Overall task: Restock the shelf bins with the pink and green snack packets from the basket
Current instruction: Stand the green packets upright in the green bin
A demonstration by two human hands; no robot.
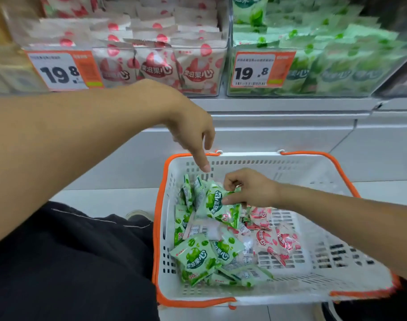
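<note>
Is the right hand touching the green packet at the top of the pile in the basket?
Touching. The head view shows the right hand pinching the green packet by its upper corner, fingers curled round it.

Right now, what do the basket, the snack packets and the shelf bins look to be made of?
Basket: apparently rigid white moulded plastic, judging by its slotted walls, with an orange rim. Green packets and pink packets: thin glossy printed film, probably plastic, crinkled with glints. Shelf bins: clear hard plastic, likely acrylic, since packets show through the fronts.
</note>
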